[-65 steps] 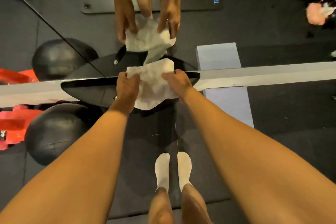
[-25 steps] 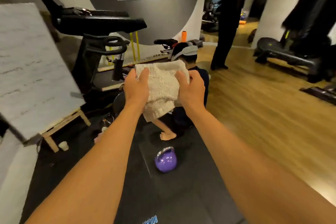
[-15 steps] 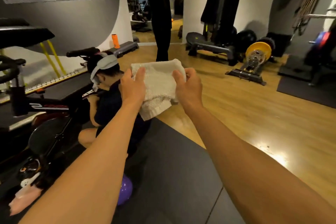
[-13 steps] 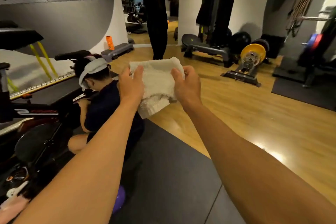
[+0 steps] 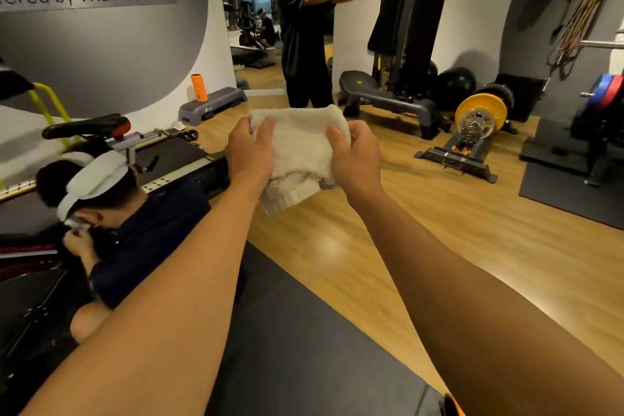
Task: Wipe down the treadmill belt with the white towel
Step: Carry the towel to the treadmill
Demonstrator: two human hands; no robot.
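Note:
I hold the folded white towel (image 5: 300, 149) up in front of me at arm's length, above the floor. My left hand (image 5: 250, 152) grips its left edge and my right hand (image 5: 354, 159) grips its right edge. A thicker folded part hangs down below my fingers. The treadmill belt (image 5: 172, 157) is the dark flat strip at the left, behind a crouching person, well apart from the towel.
A person (image 5: 135, 230) crouches low at the left beside an exercise bike seat (image 5: 87, 127). Another person (image 5: 304, 37) stands ahead with arms out. A bench machine (image 5: 388, 101), a yellow weight plate (image 5: 481, 115) and dark floor mats (image 5: 304, 348) surround the wooden floor.
My view has swung from looking down at a mirror edge, up and to the right across the gym. Both hands have kept hold of the towel throughout.

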